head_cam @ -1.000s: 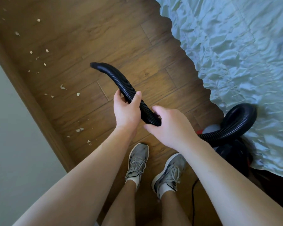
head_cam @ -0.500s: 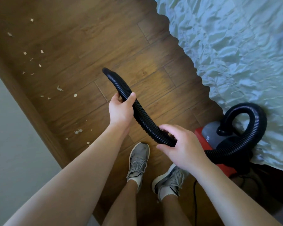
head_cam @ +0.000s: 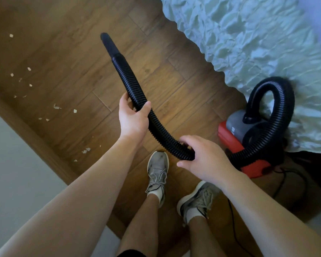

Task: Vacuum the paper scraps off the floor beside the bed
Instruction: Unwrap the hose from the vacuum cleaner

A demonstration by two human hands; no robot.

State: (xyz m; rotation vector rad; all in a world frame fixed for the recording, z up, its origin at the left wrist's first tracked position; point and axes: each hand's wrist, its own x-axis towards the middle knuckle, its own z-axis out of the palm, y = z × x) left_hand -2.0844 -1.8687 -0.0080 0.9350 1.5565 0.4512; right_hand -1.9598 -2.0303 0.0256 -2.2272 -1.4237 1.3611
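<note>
Black hose [head_cam: 127, 76] gripped by both hands: left hand [head_cam: 132, 120] ahead (arm outstretched), right hand [head_cam: 206, 160] closer in

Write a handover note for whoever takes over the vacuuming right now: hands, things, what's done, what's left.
Left hand grips the black hose partway along; right hand grips it nearer the red vacuum, which sits on the floor by the bed.
Nozzle looks raised, not aimed at the paper scraps.
Done: hose in hand.
Left: scraps lie scattered on the floor by the wall; bring the nozzle to them.
</note>
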